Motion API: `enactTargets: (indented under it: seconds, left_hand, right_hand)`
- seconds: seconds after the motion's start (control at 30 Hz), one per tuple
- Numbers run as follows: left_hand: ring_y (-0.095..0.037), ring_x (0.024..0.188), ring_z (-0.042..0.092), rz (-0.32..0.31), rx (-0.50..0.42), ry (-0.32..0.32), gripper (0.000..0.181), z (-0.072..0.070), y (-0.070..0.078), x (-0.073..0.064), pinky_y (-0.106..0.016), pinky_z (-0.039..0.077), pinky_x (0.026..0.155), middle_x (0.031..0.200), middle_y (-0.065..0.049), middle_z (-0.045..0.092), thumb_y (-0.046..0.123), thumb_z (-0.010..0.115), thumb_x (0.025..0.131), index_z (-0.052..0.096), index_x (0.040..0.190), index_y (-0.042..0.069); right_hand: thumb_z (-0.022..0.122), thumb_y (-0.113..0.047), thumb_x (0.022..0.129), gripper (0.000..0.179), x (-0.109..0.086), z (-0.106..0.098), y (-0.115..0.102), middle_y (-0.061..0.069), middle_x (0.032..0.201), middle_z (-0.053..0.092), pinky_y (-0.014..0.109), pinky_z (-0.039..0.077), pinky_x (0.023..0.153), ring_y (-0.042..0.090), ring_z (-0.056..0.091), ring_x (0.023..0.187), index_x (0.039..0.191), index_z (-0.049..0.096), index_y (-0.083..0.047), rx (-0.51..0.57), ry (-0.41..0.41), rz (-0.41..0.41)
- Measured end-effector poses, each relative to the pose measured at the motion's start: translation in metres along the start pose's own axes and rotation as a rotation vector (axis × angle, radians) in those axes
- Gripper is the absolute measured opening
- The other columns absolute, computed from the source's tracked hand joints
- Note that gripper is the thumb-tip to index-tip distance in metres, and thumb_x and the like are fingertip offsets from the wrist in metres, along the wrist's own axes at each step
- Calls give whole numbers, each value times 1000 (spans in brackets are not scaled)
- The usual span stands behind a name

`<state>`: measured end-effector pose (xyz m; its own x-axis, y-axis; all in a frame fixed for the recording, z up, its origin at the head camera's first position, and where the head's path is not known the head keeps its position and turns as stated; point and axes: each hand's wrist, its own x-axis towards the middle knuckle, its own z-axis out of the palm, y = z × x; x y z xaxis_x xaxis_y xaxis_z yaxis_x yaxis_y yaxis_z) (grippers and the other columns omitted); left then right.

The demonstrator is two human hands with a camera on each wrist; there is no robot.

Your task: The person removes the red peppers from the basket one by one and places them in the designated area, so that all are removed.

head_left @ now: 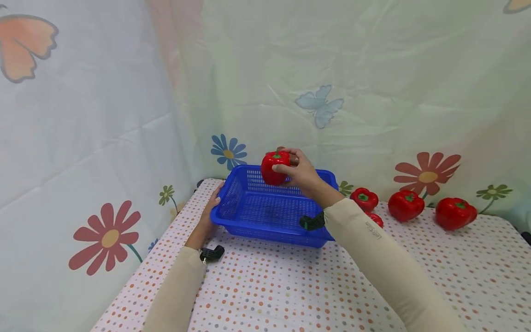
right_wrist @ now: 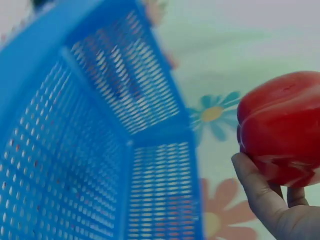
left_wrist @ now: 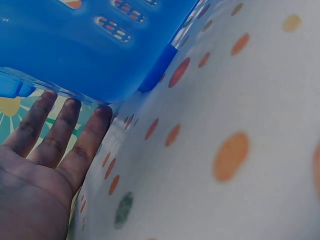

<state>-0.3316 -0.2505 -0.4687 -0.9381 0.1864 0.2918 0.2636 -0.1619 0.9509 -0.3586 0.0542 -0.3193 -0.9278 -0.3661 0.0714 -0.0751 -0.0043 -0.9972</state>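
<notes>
A red bell pepper (head_left: 272, 171) with a green stem is held in my right hand (head_left: 304, 174), above the far part of a blue plastic basket (head_left: 265, 237). In the right wrist view the thumb and fingers grip the pepper (right_wrist: 285, 125) from below, and it is apart from the basket wall (right_wrist: 162, 190). My left hand (head_left: 209, 210) is at the basket's left side. The left wrist view has its straight fingers (left_wrist: 85, 137) touching the underside edge of the basket (left_wrist: 75, 55). Through its mesh, the basket's floor shows no pepper.
Right of the basket, several more red bell peppers stand on the dotted tablecloth (head_left: 265, 286): one at the back (head_left: 364, 199), one in the middle (head_left: 405, 205), one farther right (head_left: 454, 214). Another (head_left: 375, 219) is partly behind the right sleeve. A flowered curtain (head_left: 257, 69) hangs behind.
</notes>
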Motion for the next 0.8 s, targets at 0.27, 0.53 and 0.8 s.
enactTargets:
  seconds: [0.27, 0.53, 0.8]
  left_hand:
    - [-36, 153, 10, 36, -6, -27, 63, 9, -2, 8, -57, 14, 120, 168, -6, 4, 24, 28, 102, 4, 160, 17]
    - [-37, 153, 9, 19, -16, -11, 62, 15, -3, 7, -58, 12, 121, 168, -7, 4, 21, 28, 102, 6, 159, 14]
    - [-37, 153, 10, 14, -8, -21, 62, 12, 0, 5, -57, 13, 121, 168, -7, 3, 18, 26, 101, 7, 160, 16]
  right_hand:
    - [67, -21, 93, 76, -73, -59, -18, 17, 151, 31, 37, 58, 87, 36, 42, 131, 152, 20, -18, -130, 22, -64]
    - [64, -31, 95, 77, -147, -144, 4, 14, 145, 30, 19, 57, 75, 19, 43, 118, 155, 16, -27, -325, 278, -54]
    - [65, -31, 94, 82, -197, -208, 54, 20, 151, 31, 13, 54, 64, 33, 43, 120, 158, 14, -29, -509, 488, 3]
